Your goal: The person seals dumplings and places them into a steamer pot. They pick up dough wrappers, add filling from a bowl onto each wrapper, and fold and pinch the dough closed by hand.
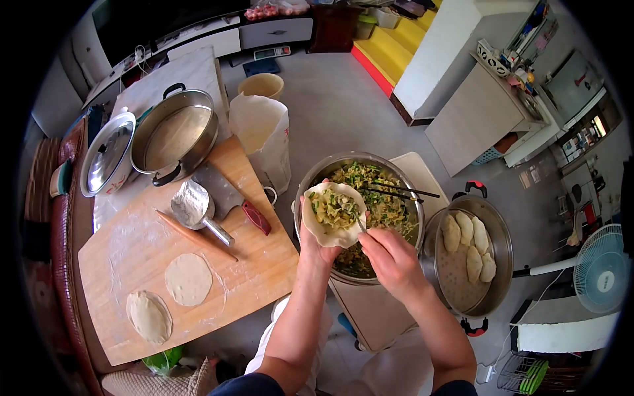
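My left hand (316,247) cups a round dough wrapper (318,231) from below, with a heap of chopped green and yellow filling (332,210) on it. My right hand (395,261) grips a thin metal spoon (360,223); its tip is against the filling, and its bowl is mostly hidden. Both hands are above the near left part of a large metal bowl (415,198) of the same filling. A pair of dark chopsticks (403,194) rests in that bowl. On the right, a steamer pot (507,254) holds several folded dumplings (473,264).
On the floured wooden board (257,300) lie a flat wrapper (188,280), a dough piece (149,317), a rolling pin (195,234), a flour scoop (193,204) and a cleaver (255,218). Behind stand an open pot (210,135), a white bag (271,148) and a lidded basin (109,155). A fan (602,267) is at right.
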`<state>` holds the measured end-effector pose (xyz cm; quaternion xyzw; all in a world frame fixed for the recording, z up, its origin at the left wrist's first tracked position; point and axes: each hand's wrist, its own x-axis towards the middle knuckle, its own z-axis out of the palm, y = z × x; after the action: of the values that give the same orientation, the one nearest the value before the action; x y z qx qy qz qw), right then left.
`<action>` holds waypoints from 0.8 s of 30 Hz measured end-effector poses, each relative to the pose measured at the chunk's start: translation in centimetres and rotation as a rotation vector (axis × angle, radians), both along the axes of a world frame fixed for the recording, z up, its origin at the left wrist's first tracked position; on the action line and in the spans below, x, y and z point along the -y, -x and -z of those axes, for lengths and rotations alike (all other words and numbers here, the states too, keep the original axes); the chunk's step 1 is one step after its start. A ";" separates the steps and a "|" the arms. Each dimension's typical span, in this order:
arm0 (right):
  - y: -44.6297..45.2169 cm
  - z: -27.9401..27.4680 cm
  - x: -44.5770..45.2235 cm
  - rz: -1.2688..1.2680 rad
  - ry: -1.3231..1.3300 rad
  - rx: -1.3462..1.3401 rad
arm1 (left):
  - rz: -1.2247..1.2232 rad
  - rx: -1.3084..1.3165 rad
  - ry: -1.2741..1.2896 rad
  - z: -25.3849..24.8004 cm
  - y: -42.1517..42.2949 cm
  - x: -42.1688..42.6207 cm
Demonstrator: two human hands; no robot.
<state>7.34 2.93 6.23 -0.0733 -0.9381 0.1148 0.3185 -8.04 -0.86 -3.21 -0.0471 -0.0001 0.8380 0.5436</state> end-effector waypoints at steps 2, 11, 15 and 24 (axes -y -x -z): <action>0.0 -0.2 0.2 0.008 -0.060 -0.006 | 0.008 -0.001 -0.008 0.0 0.1 0.0; -0.2 1.4 0.5 -0.049 0.010 0.016 | 0.005 0.020 0.009 -0.3 0.3 0.3; -0.2 -0.2 0.4 -0.054 0.056 -0.064 | 0.004 -0.013 -0.004 -0.2 0.4 0.2; -1.0 -0.1 -0.4 0.059 0.367 -0.125 | -0.059 -0.149 0.108 0.1 1.1 0.4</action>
<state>8.38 3.31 6.33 -0.1503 -0.8774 0.2786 0.3606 -9.18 -1.29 -3.28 -0.0140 0.0840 0.8536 0.5139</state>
